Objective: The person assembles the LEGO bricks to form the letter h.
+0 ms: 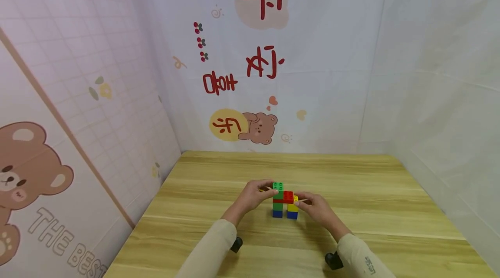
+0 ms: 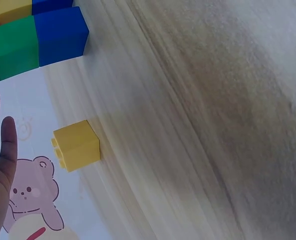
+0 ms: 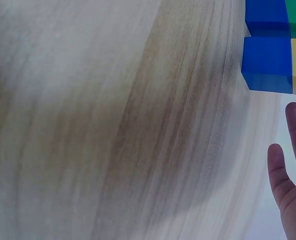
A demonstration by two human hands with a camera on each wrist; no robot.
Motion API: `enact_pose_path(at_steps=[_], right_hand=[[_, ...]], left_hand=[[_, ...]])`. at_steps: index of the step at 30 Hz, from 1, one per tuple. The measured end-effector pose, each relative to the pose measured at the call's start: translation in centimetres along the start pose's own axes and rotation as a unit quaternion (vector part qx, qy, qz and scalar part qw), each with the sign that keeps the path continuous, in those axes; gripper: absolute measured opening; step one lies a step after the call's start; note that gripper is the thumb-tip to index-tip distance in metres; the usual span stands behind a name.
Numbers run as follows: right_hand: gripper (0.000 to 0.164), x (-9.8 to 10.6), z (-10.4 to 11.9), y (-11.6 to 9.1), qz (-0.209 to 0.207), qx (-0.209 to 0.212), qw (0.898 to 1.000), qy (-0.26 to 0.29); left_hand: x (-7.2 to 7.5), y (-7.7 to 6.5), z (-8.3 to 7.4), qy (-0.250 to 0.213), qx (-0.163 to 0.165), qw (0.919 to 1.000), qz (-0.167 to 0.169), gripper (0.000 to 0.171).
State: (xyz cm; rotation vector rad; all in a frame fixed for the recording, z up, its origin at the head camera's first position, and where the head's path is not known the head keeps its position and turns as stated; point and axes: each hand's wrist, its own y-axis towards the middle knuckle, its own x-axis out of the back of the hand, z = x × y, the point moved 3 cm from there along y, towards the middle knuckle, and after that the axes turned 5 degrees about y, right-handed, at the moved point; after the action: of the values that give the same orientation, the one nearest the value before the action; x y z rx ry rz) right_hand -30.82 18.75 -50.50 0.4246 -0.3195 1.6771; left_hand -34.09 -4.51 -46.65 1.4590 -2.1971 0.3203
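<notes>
A small structure of toy building bricks stands on the table, built as two columns joined by a red brick (image 1: 288, 196). On the left, a green brick (image 1: 278, 186) tops the column, with another green brick (image 1: 277, 205) and a blue brick (image 1: 277, 214) below. On the right, a yellow brick (image 1: 292, 208) sits over a second blue brick (image 1: 292, 215). My left hand (image 1: 253, 194) pinches the top green brick from the left. With thumb and fingertips, my right hand (image 1: 318, 209) holds the yellow part at the right column's top. The wrist views hide both grips.
A loose yellow brick (image 2: 78, 145) lies on the wooden table (image 1: 203, 200) beyond my left hand. White printed cloth (image 1: 328, 95) hangs behind the table and at both sides. Dark wrist-worn devices (image 1: 333, 261) sit under my forearms.
</notes>
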Motion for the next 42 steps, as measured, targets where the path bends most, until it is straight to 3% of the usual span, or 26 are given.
enact_pose_path(at_steps=[11,18,21,25,33,42], right_hand=[[0.033,0.2,0.2,0.1,0.003,0.004,1.000,-0.006],[0.032,0.1,0.1,0.0,0.004,0.002,1.000,-0.010],[0.032,0.1,0.1,0.1,0.004,0.006,1.000,-0.010],[0.031,0.2,0.2,0.1,0.004,0.011,1.000,-0.010],[0.032,0.1,0.2,0.3,0.006,0.007,1.000,-0.009],[0.035,0.1,0.2,0.2,0.007,0.011,1.000,-0.011]], left_hand=[[-0.3,0.0,0.5,-0.010,0.006,0.9999,-0.003,0.037],[-0.3,-0.9,1.6,0.051,0.007,0.9984,0.023,0.039],[-0.2,-1.1,2.5,0.053,0.017,0.9981,0.026,0.040],[0.7,-1.2,3.6,0.036,0.025,0.9990,0.002,0.040],[3.1,-1.0,5.8,0.000,0.057,0.9940,-0.094,0.045],[3.1,-0.1,7.4,-0.006,0.099,0.9880,-0.118,0.058]])
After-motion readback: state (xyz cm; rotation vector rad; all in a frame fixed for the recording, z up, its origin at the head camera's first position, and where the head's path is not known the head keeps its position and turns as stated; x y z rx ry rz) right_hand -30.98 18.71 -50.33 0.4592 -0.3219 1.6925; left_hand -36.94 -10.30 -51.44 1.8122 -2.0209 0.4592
